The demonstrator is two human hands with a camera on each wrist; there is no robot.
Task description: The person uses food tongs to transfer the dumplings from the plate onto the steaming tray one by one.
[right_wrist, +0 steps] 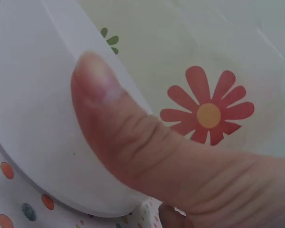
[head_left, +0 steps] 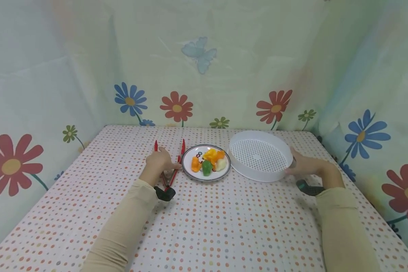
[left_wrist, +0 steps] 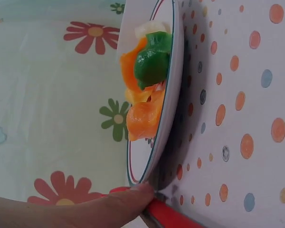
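Note:
On the left, my left hand point(head_left: 159, 160) grips red-tipped tongs point(head_left: 170, 178) that lie spread on the table. Its thumb touches the red tong arm nearest the plate, as the left wrist view shows. A white plate with dark rim lines point(head_left: 187, 174) stands just right of the tongs. Shiny lobed pieces like small peppers lie on it: orange point(left_wrist: 143, 118), yellow point(head_left: 209, 154), green point(left_wrist: 153, 64) and one whitish point(head_left: 221, 164). My right hand point(head_left: 304, 165) holds the side of a round white sieve point(head_left: 256, 174), thumb on its outer wall. Its other fingers are mostly hidden.
The table point(head_left: 204, 226) has a white cloth with coloured dots. Flower-printed curtains point(head_left: 224, 83) hang behind it and along both sides. A dark wrist device point(head_left: 165, 193) sits at the left wrist and another point(head_left: 309, 187) at the right wrist.

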